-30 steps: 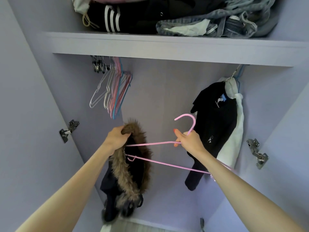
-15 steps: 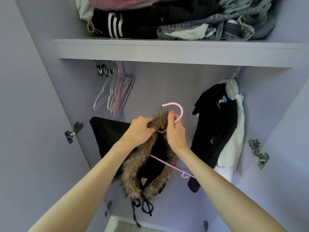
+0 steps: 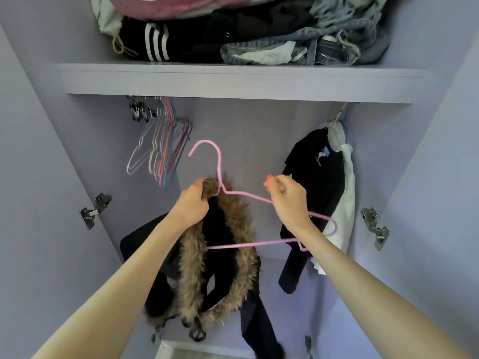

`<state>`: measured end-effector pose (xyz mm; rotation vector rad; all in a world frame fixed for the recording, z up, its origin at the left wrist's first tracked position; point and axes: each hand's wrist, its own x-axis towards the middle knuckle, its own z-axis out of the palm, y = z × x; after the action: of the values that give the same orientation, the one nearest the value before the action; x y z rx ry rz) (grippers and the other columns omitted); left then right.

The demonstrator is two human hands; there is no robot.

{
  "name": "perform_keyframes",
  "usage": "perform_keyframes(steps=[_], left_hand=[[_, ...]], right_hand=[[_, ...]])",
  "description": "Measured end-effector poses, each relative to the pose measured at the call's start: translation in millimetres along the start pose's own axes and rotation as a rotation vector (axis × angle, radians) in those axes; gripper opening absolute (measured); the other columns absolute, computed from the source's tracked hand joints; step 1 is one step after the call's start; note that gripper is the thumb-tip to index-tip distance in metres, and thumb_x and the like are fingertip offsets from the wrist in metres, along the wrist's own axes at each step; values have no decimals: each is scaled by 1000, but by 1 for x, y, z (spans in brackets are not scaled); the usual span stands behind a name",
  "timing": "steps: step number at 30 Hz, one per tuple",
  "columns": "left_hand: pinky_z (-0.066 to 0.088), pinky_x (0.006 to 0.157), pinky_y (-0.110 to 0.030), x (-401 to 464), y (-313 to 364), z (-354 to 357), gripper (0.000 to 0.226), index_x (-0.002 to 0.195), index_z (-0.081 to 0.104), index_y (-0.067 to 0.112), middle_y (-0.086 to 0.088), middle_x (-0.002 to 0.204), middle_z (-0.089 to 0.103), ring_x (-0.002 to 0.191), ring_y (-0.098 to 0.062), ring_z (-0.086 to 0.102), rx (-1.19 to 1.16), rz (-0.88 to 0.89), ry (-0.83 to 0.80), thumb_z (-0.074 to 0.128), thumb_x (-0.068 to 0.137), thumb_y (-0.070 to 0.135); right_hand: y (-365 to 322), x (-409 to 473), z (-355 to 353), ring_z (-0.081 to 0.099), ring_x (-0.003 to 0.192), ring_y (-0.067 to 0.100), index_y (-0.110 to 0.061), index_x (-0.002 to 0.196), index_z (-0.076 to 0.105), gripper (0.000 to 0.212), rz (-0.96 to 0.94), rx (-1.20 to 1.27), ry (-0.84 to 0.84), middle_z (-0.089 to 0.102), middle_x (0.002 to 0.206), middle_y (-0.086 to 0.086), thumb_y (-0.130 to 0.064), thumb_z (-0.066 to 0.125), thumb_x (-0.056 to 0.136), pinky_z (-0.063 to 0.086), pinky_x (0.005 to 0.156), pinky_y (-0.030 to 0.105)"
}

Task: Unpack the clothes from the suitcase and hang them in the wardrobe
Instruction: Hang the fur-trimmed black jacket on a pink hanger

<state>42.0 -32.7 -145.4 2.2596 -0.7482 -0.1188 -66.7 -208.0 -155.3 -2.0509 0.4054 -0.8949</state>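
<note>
My left hand (image 3: 193, 207) grips the top of the fur-trimmed black coat (image 3: 223, 257), the fingers curled around the brown fur at the collar. My right hand (image 3: 287, 200) holds the pink hanger (image 3: 259, 196) by its right shoulder wire, fingers curled over the wire with the index finger raised.

Position relative to the pink hanger:
- The hook points up and curves to the left, above the fur collar and below the wardrobe shelf (image 3: 238, 81).
- The neck of the hanger runs down into the fur just beside my left hand.
- The bottom bar crosses in front of the coat; the coat hangs down below it, its dark straps dangling at the lower end.
- The right end of the hanger overlaps the hung black garment (image 3: 318, 182), which sits to the right with a white garment (image 3: 346, 203) beside it, both suspended under the shelf.
- To the upper left, a bundle of empty hangers (image 3: 166, 149) hangs under the shelf, with a cluster of metal clips (image 3: 140, 110) beside it.
- Above the shelf lies a pile of folded clothes (image 3: 246, 29), including denim and a black item with white stripes.
- Door hinges (image 3: 374, 226) are fixed on the side panels at left and right.
</note>
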Motion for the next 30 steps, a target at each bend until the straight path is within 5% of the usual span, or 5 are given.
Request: perform_keyframes(steps=[5, 8, 11, 21, 30], left_hand=[[31, 96, -29, -3, 20, -4, 33, 126, 49, 15, -4, 131, 49, 123, -22, 42, -414, -168, 40, 34, 97, 11], [27, 100, -29, -8, 34, -12, 36, 126, 55, 14, -1, 138, 44, 126, -19, 38, -594, -215, 86, 41, 96, 30], [25, 102, -29, -11, 44, -18, 42, 114, 61, 18, 5, 126, 48, 122, -16, 39, -643, -236, 154, 48, 91, 50], [25, 61, -26, -10, 59, -40, 27, 85, 49, 15, 0, 77, 32, 67, -10, 33, -642, -209, 316, 50, 90, 41], [23, 61, -26, -9, 54, -53, 21, 84, 52, 11, -3, 77, 30, 65, -11, 30, -532, -169, 309, 48, 92, 30]], right_hand=[[-2, -22, 13, 43, 41, 24, -7, 46, 42, 54, -382, -221, -7, 39, 41, -2, -41, 37, 88, 37, 46, 33], [15, -42, 33, 63, 80, 28, -12, 89, 67, 39, -268, -437, -255, 61, 86, 0, -43, 42, 93, 50, 68, 35], [34, -42, 46, 43, 127, 26, -12, 143, 31, 60, 3, -494, -461, 38, 142, 5, -41, 49, 94, 40, 102, 40], [52, -1, 91, 2, 147, 28, -30, 151, 6, 84, 143, -270, -691, 7, 159, 2, -44, 60, 88, 14, 116, 55], [20, 27, 101, 56, 91, 26, -1, 91, 54, 8, 63, -121, -604, 57, 93, 12, -4, 56, 84, 43, 74, 29]])
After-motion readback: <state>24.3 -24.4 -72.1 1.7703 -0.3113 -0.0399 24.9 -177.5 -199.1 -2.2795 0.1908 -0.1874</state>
